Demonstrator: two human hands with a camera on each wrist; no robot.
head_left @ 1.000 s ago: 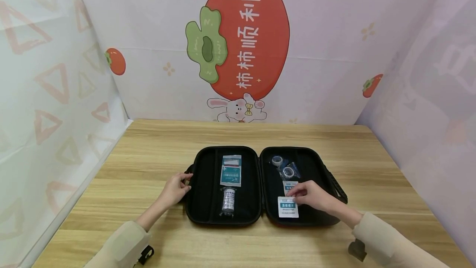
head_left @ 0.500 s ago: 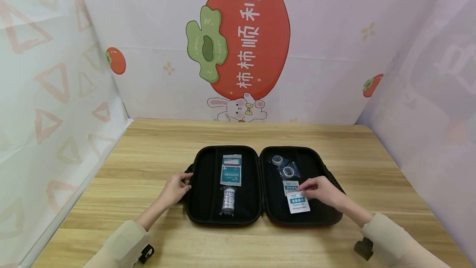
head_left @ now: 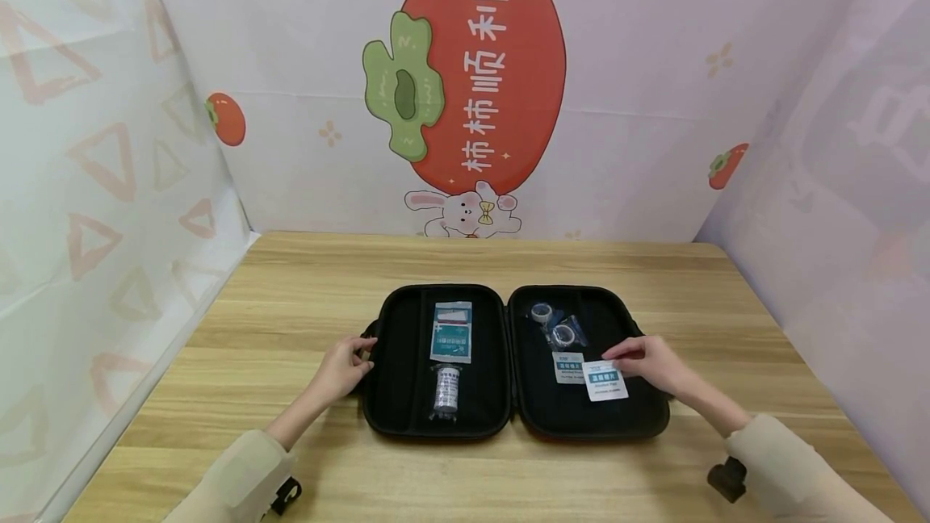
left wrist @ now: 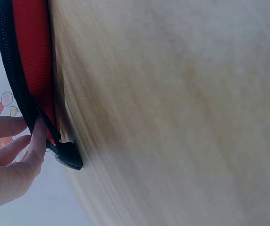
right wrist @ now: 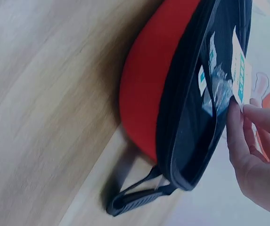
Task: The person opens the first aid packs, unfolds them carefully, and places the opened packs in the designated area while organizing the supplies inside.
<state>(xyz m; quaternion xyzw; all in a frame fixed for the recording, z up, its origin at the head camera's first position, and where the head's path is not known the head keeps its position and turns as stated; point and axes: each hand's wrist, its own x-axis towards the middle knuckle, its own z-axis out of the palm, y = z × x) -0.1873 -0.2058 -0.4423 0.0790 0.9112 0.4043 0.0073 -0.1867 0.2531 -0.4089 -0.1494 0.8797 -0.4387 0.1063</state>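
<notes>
A zippered first-aid case (head_left: 475, 418), black inside and red outside, lies unfolded on the table. My left hand (head_left: 345, 366) pinches its left rim; in the left wrist view the fingers (left wrist: 36, 141) sit at the zipper edge beside a dark pull tab (left wrist: 69, 155). Over the right half, my right hand (head_left: 654, 363) pinches a white-and-teal alcohol pad sachet (head_left: 605, 382) by its upper right corner. The sachet (right wrist: 239, 70) tilts above the case's rim in the right wrist view. A second alcohol pad sachet (head_left: 568, 370) lies just left of it, slightly overlapped.
Two clear-wrapped tape rolls (head_left: 563, 336) lie in the right half. The left half holds a teal-and-white packet (head_left: 451, 337) and a wrapped bandage roll (head_left: 446, 391). A carrying handle (right wrist: 139, 197) sticks out from the case's side. Printed cloth walls (head_left: 639, 63) surround the wooden table (head_left: 465, 483).
My right hand has moved right and slightly away from me, carrying the sachet off the other one, which now shows more fully. My left hand has stayed at the rim.
</notes>
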